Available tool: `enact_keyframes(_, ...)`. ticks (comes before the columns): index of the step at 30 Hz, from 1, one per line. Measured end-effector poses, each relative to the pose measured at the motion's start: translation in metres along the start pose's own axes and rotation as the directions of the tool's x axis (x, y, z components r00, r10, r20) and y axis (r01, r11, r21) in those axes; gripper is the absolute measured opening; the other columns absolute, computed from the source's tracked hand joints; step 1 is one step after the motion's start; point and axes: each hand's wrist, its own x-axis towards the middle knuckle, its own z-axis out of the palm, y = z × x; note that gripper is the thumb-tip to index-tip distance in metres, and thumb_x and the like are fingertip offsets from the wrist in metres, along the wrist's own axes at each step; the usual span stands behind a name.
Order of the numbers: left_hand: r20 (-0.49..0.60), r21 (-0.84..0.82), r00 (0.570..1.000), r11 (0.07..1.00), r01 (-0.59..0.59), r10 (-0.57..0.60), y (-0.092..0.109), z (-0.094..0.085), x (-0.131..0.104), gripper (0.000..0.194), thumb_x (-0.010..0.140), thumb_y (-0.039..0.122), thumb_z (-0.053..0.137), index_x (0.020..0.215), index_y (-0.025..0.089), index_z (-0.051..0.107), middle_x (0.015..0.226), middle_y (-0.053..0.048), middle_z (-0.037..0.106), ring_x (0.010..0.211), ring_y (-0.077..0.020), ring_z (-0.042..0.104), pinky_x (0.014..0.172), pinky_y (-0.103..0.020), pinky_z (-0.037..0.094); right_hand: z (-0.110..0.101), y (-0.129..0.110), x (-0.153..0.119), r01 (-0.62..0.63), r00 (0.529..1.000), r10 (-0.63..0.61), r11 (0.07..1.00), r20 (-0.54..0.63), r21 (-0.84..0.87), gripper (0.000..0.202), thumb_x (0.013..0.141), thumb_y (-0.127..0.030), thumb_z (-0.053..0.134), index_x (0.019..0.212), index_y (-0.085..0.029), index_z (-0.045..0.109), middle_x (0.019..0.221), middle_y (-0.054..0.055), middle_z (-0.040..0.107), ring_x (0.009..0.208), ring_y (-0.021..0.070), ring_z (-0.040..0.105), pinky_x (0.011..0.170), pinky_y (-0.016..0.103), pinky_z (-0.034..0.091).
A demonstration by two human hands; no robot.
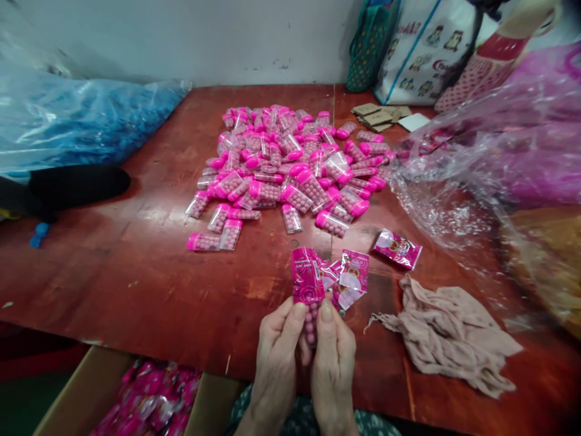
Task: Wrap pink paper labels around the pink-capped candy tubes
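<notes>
Near the table's front edge, my left hand [278,348] and my right hand [334,351] pinch a small clear container of pink balls [311,324] between them. A shiny magenta printed wrapper [307,275] covers its upper end, and both thumbs press at the wrapper's lower edge. Just behind my right hand lie more flat printed wrappers [354,271]. Farther back, a wide pile of clear containers with pink caps [290,163] spreads over the red table [154,272].
A folded magenta packet [398,248] and a crumpled beige cloth [449,333] lie right. Clear plastic [458,200] covers the far right. Blue-filled bags [86,121] and a black object [79,186] are left. Below the front edge, a cardboard box [86,393] holds magenta packets.
</notes>
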Motion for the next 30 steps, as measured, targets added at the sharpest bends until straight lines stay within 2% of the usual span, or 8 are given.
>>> enact_keyframes(6, 0.038, -0.107, 0.999, 0.994, 0.028, -0.024, 0.004, -0.001, 0.004, 0.015, 0.079, 0.03, 0.061, 0.078, 0.015, 0.064, 0.055, 0.004, 0.048, 0.047, -0.005, 0.039, 0.041, -0.013, 0.03, -0.002, 0.008, 0.003, 0.05, 0.996, -0.053, 0.998, -0.072, -0.045, 0.036, 0.083, -0.053, 0.047, 0.075, -0.019, 0.058, 0.063, 0.002, 0.056, 0.057, 0.0153, 0.049, 0.049, 0.024, 0.042)
enact_keyframes(9, 0.01, -0.168, 1.0, 0.986, 0.015, -0.013, 0.01, 0.0, 0.006, 0.011, 0.077, 0.026, 0.063, 0.074, 0.015, 0.062, 0.055, 0.004, 0.048, 0.046, -0.0051, 0.039, 0.039, -0.014, 0.031, -0.003, 0.012, 0.003, 0.053, 0.998, -0.051, 0.994, 0.026, -0.094, 0.035, 0.087, -0.048, 0.043, 0.081, -0.018, 0.059, 0.062, 0.001, 0.056, 0.054, 0.0139, 0.048, 0.049, 0.024, 0.039)
enact_keyframes(13, 0.01, -0.208, 1.0, 0.978, 0.027, -0.025, 0.016, 0.0, 0.007, 0.012, 0.077, 0.023, 0.061, 0.068, 0.015, 0.058, 0.054, 0.004, 0.045, 0.045, -0.0062, 0.04, 0.035, -0.014, 0.029, -0.004, 0.015, 0.002, 0.063, 0.986, -0.041, 0.989, 0.162, -0.131, 0.037, 0.092, -0.044, 0.035, 0.079, -0.017, 0.058, 0.053, -0.003, 0.047, 0.047, 0.0106, 0.04, 0.046, 0.023, 0.032)
enact_keyframes(19, -0.006, -0.148, 1.0, 0.989, 0.016, -0.017, 0.011, 0.003, 0.006, 0.012, 0.074, 0.024, 0.061, 0.068, 0.014, 0.062, 0.048, 0.005, 0.045, 0.035, -0.0051, 0.035, 0.028, -0.014, 0.024, -0.006, 0.01, 0.0, -0.004, 0.985, 0.004, 1.0, 0.17, 0.002, 0.039, 0.091, -0.047, 0.036, 0.07, -0.018, 0.051, 0.053, -0.005, 0.043, 0.046, 0.009, 0.037, 0.041, 0.02, 0.029)
enact_keyframes(24, -0.099, -0.197, 0.995, 0.98, -0.013, -0.007, 0.0, 0.004, 0.003, 0.007, 0.069, 0.018, 0.062, 0.068, 0.014, 0.067, 0.039, 0.004, 0.049, 0.032, -0.0081, 0.043, 0.033, -0.018, 0.035, -0.004, -0.002, 0.004, -0.136, 0.988, 0.127, 0.985, 0.089, 0.109, 0.048, 0.084, -0.057, 0.041, 0.053, -0.02, 0.041, 0.046, -0.005, 0.038, 0.04, 0.0082, 0.034, 0.035, 0.019, 0.03)
enact_keyframes(27, -0.056, -0.217, 0.998, 0.976, 0.001, -0.013, 0.003, 0.004, -0.002, 0.011, 0.07, 0.02, 0.065, 0.076, 0.014, 0.07, 0.05, -0.001, 0.059, 0.039, -0.0106, 0.051, 0.04, -0.021, 0.043, 0.0, -0.004, 0.005, -0.141, 0.989, 0.132, 0.969, 0.06, 0.203, 0.047, 0.078, -0.058, 0.049, 0.053, -0.02, 0.042, 0.045, -0.006, 0.037, 0.038, 0.007, 0.03, 0.032, 0.018, 0.026)
enact_keyframes(30, -0.008, -0.263, 1.0, 0.965, 0.02, -0.023, 0.008, 0.002, -0.004, 0.02, 0.074, 0.028, 0.063, 0.089, 0.016, 0.07, 0.066, -0.005, 0.066, 0.046, -0.0117, 0.055, 0.045, -0.022, 0.046, 0.002, -0.001, 0.006, -0.191, 0.981, 0.176, 0.948, 0.081, 0.254, 0.047, 0.08, -0.058, 0.048, 0.053, -0.019, 0.044, 0.043, -0.006, 0.038, 0.036, 0.0063, 0.031, 0.031, 0.017, 0.025)
